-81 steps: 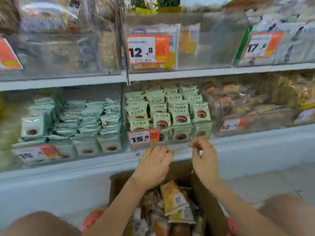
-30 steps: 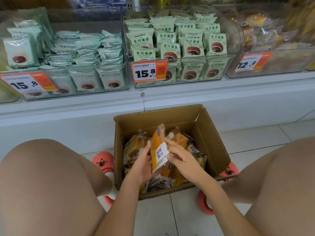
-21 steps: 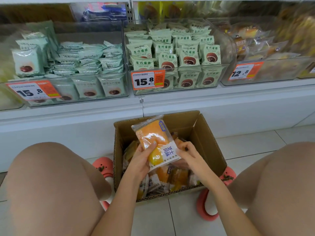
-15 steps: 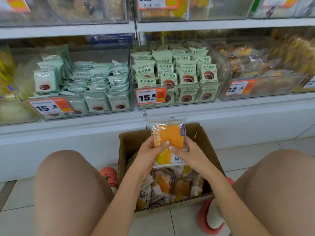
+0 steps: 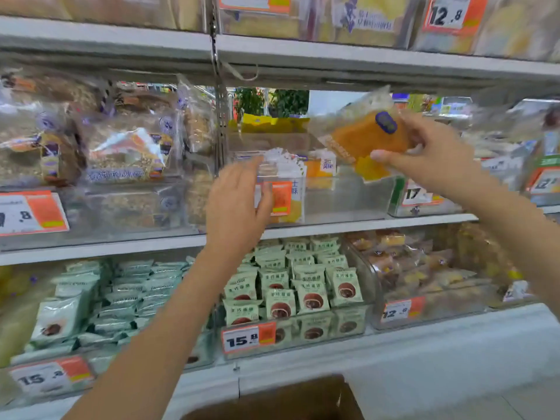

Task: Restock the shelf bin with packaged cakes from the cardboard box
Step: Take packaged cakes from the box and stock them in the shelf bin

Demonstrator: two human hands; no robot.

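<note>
My right hand (image 5: pixel 430 153) grips an orange packaged cake (image 5: pixel 363 137) in clear wrap and holds it above a clear shelf bin (image 5: pixel 342 198) on the middle shelf. That bin holds a few similar cakes (image 5: pixel 318 168) at its left and back. My left hand (image 5: pixel 236 207) is raised with fingers straight at the bin's front left, by its orange price tag (image 5: pixel 280 197); whether it touches the bin is unclear. Only the rim of the cardboard box (image 5: pixel 272 403) shows at the bottom edge.
Left of the bin stand bagged breads (image 5: pixel 121 147). The shelf below holds bins of green packaged snacks (image 5: pixel 291 286), pale packs (image 5: pixel 115 301) and wrapped pastries (image 5: pixel 424 268). A shelf board (image 5: pixel 333 60) runs close above the bin. Price tags line the bin fronts.
Both hands have risen from the cardboard box to the middle shelf. The left hand has let go of the orange cake, which the right hand alone now carries above the bin.
</note>
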